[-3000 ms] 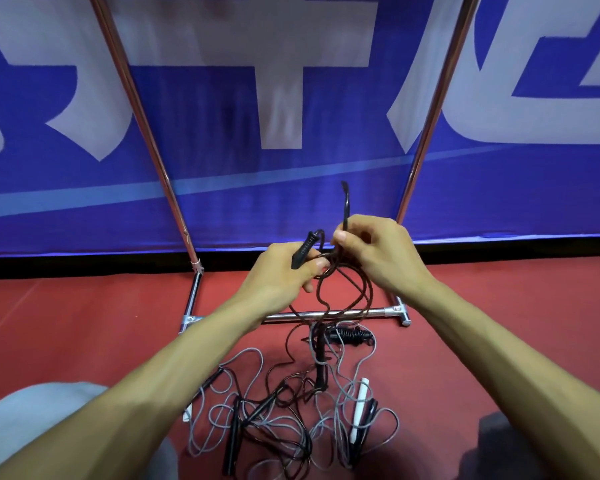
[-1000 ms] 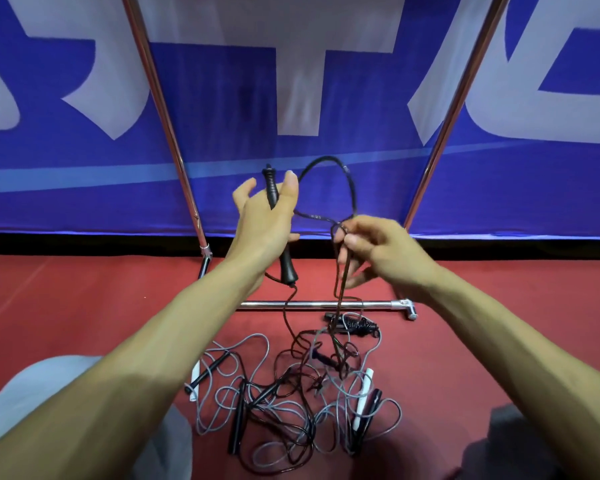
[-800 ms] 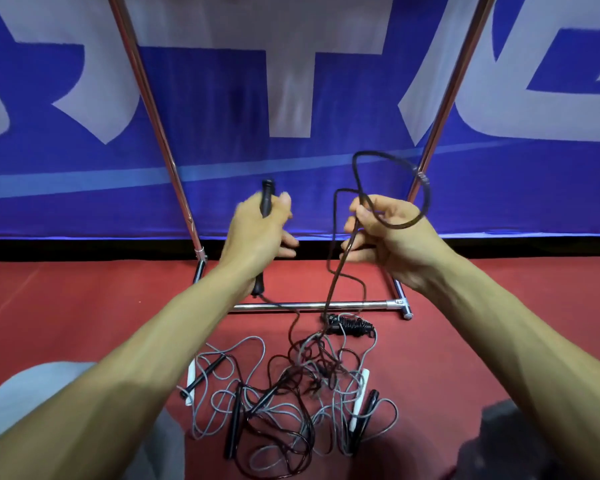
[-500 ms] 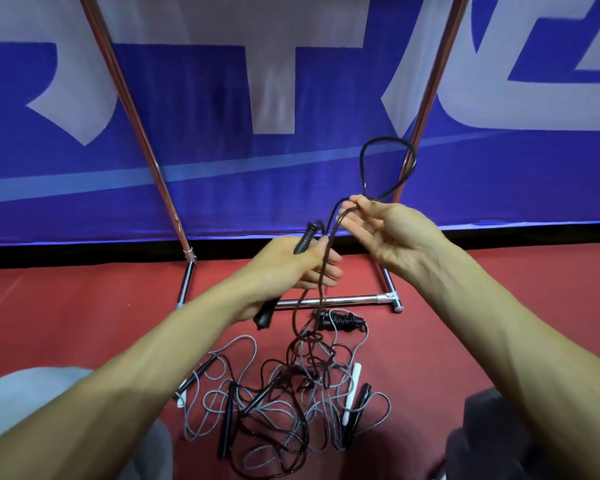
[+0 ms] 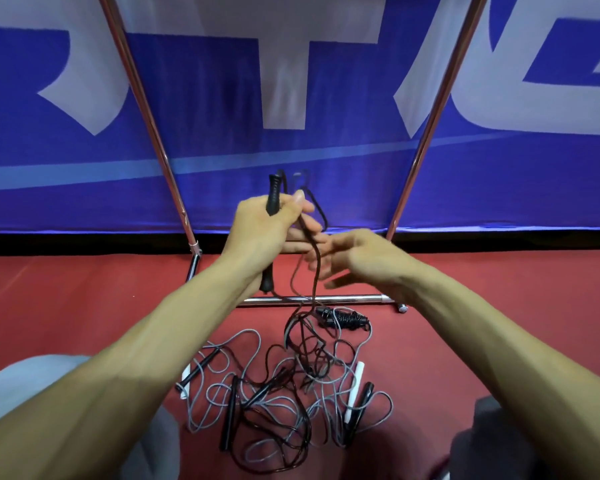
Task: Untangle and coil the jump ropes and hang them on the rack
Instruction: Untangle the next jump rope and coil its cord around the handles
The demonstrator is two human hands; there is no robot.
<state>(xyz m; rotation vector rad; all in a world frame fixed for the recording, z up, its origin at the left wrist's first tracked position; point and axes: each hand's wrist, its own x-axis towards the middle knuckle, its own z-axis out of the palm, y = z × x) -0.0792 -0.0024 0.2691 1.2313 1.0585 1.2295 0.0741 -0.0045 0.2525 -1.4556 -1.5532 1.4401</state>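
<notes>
The left hand (image 5: 257, 233) clenches a black handle (image 5: 273, 199) and a loop of its black rope (image 5: 315, 271): coiling is only begun. The tangled pile (image 5: 284, 403) lies on the red floor (image 5: 84, 299) before the rack (image 5: 343, 299), with nothing hung in view. The right hand (image 5: 361, 261), pinching the loop earlier, now spreads released fingers.

Even, moderately bright indoor light falls from above. The chrome rack (image 5: 343, 299) shows thin white glints along its bars. Soft shadows darken the red floor (image 5: 66, 299) toward the bottom edge. Motion blur smears the right hand (image 5: 357, 261) and the blue banner (image 5: 284, 81) behind it. Wide-angle distortion splays the rack's 2 uprights apart toward the top edge.
</notes>
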